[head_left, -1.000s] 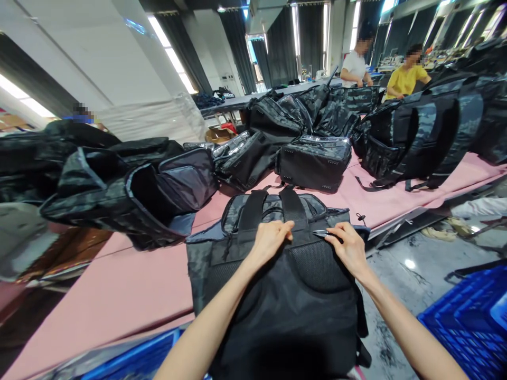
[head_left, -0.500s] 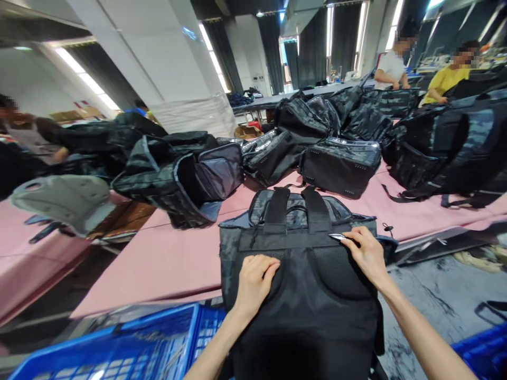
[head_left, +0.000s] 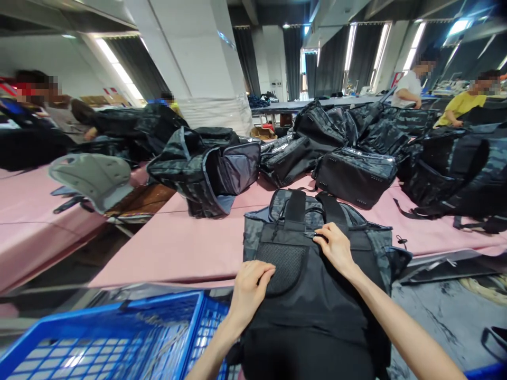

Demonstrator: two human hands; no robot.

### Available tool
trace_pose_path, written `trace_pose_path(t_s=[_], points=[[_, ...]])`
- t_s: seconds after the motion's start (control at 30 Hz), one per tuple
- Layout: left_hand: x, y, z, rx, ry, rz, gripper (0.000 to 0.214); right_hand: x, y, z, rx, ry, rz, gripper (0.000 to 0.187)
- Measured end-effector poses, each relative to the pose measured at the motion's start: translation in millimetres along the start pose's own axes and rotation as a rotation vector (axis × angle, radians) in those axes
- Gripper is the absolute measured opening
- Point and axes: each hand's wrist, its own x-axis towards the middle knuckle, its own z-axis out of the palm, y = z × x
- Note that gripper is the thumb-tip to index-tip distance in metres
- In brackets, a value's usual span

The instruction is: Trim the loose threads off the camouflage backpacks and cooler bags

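Observation:
A black backpack (head_left: 312, 295) with camouflage edging lies back-side up before me, its straps (head_left: 295, 210) and mesh pads (head_left: 283, 266) showing. My right hand (head_left: 335, 247) is closed around small silver thread snips (head_left: 310, 234), mostly covered by the fingers. Their pointed tip is at the seam below the straps. My left hand (head_left: 250, 285) is closed, thumb against fingers, at the left edge of the mesh pad. Whatever it may pinch there is too small to make out.
A blue plastic crate (head_left: 119, 311) stands low at the left. Several camouflage bags (head_left: 356, 174) are heaped on the pink-covered table (head_left: 166, 248). A grey molded panel (head_left: 93, 177) lies on a chair-like support at the left. Co-workers (head_left: 407, 89) are farther back.
My right hand has moved left along the seam with the snips, from the right side toward the middle straps. My left hand has shifted slightly down off the mesh. The view has turned left.

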Motion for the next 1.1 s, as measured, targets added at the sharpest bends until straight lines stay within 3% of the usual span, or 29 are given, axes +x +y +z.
trace_pose_path(t_s=[0.1, 0.23, 0.3, 0.4, 0.6, 0.77, 0.97, 1.1], points=[[-25.2, -20.7, -15.4, -0.017, 0.074, -0.167, 0.02, 2.8, 1.9, 4.2, -0.013, -0.012, -0.007, 0.018], [-64.3, -59.9, -27.8, -0.057, 0.118, -0.56, 0.029, 1.9, 1.7, -0.3, 0.004, -0.01, 0.036, 0.019], [-82.5, -80.6, -25.7, -0.1, 0.122, -0.734, 0.035, 2.0, -0.1, -0.1, -0.036, -0.001, 0.035, 0.021], [-104.8, -106.8, -11.3, -0.266, 0.056, -0.884, 0.04, 4.6, -0.7, 3.6, -0.074, -0.021, 0.013, 0.022], [-127.8, -134.3, 37.4, -0.393, -0.019, -1.044, 0.038, 12.4, 4.2, 10.5, 0.025, -0.046, 0.092, 0.022], [-120.4, -142.0, 70.2, -0.546, -0.108, -1.057, 0.038, 16.9, 4.5, 16.2, -0.03, -0.075, 0.138, 0.022], [-96.4, -145.0, 78.9, -0.718, -0.156, -0.999, 0.036, 19.4, -9.8, 21.3, 0.004, -0.061, 0.119, 0.021], [-96.1, -149.0, 77.5, -0.74, -0.141, -1.011, 0.032, 19.4, -12.0, 29.1, 0.134, -0.022, 0.168, 0.016]])
